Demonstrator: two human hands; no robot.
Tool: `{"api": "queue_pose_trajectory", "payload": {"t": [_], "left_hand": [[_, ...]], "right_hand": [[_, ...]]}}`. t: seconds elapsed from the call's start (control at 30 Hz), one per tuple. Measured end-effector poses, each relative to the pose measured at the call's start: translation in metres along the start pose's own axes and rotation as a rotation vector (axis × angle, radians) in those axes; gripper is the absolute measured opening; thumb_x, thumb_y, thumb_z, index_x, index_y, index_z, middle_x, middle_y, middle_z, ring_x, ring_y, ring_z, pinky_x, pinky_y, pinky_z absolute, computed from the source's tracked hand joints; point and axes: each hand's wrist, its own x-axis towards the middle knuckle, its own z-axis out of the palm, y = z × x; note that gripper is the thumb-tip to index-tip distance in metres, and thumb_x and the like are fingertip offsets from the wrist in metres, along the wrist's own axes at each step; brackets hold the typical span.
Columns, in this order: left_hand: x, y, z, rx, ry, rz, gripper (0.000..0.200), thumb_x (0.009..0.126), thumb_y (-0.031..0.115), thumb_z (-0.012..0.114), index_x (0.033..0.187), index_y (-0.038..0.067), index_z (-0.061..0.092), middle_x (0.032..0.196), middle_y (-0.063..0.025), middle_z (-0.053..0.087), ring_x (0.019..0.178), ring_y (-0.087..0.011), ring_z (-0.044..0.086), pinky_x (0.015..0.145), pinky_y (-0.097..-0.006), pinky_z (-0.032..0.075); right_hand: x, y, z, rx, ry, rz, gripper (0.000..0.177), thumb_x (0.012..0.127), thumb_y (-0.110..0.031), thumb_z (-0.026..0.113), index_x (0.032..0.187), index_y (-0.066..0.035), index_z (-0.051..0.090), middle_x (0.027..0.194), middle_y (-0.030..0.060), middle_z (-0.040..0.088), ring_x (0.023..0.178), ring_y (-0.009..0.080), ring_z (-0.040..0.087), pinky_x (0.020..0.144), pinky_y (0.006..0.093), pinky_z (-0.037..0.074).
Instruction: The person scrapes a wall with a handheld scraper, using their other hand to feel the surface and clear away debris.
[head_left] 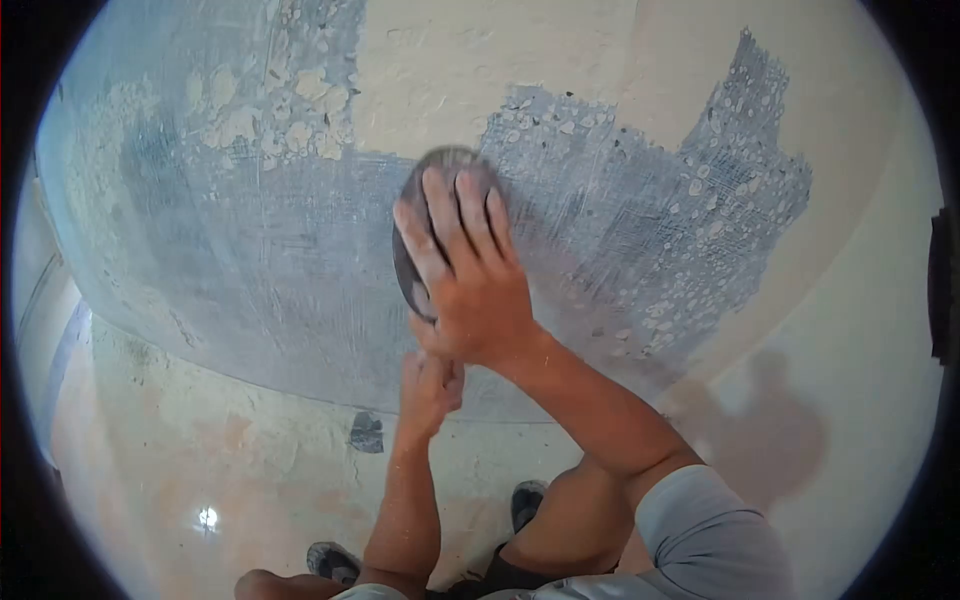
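A dark round disc sander (402, 268) lies against the big curved grey surface (310, 240), and its upper rim looks smeared by motion. My right hand (480, 285) is spread over the back of the sander, fingers pointing up and pressing on it. Just below the right wrist, my left hand (430, 385) is closed in a fist, apparently round the sander's rear handle, which my hands mostly hide. Around the tool, the grey is scratched and worn, with pale cream coating (430, 90) above it and speckled patches (700, 230) to the right.
The curved surface ends in a lower edge above a dusty pale floor (230, 440). A small dark scrap (367, 432) lies on the floor by that edge. My shoes (333, 563) and bent knee are close below. A dark object (940, 285) stands at the far right.
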Motion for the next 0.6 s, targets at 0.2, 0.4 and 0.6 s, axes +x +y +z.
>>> {"api": "queue_pose_trajectory", "payload": {"t": [0.2, 0.4, 0.6], "left_hand": [[-0.003, -0.008, -0.023, -0.417, -0.126, -0.311, 0.047, 0.104, 0.043, 0.052, 0.070, 0.011, 0.048, 0.054, 0.0040, 0.039, 0.042, -0.0068, 0.032, 0.039, -0.0255, 0.022], [-0.001, 0.011, -0.015, -0.526, -0.159, -0.355, 0.048, 0.104, 0.049, 0.053, 0.075, 0.010, 0.049, 0.053, 0.0030, 0.037, 0.040, -0.0066, 0.029, 0.038, -0.0255, 0.020], [-0.007, -0.005, -0.006, -0.644, -0.173, -0.418, 0.056, 0.100, 0.062, 0.053, 0.080, 0.010, 0.050, 0.055, 0.0039, 0.036, 0.039, -0.0073, 0.027, 0.038, -0.0265, 0.017]], "right_hand": [[-0.009, -0.016, 0.008, -0.013, -0.024, 0.042, 0.090, 0.065, -0.021, 0.075, 0.150, -0.004, 0.050, 0.159, 0.0301, 0.036, 0.147, 0.0507, 0.033, 0.121, 0.0626, 0.022], [0.015, -0.006, -0.008, 0.017, -0.009, 0.018, 0.089, 0.063, -0.022, 0.075, 0.148, -0.005, 0.052, 0.160, 0.0285, 0.036, 0.147, 0.0511, 0.033, 0.120, 0.0640, 0.022], [-0.007, -0.013, 0.007, -0.152, -0.062, 0.009, 0.091, 0.062, -0.024, 0.079, 0.147, -0.005, 0.053, 0.160, 0.0273, 0.036, 0.148, 0.0500, 0.033, 0.121, 0.0639, 0.020]]}}
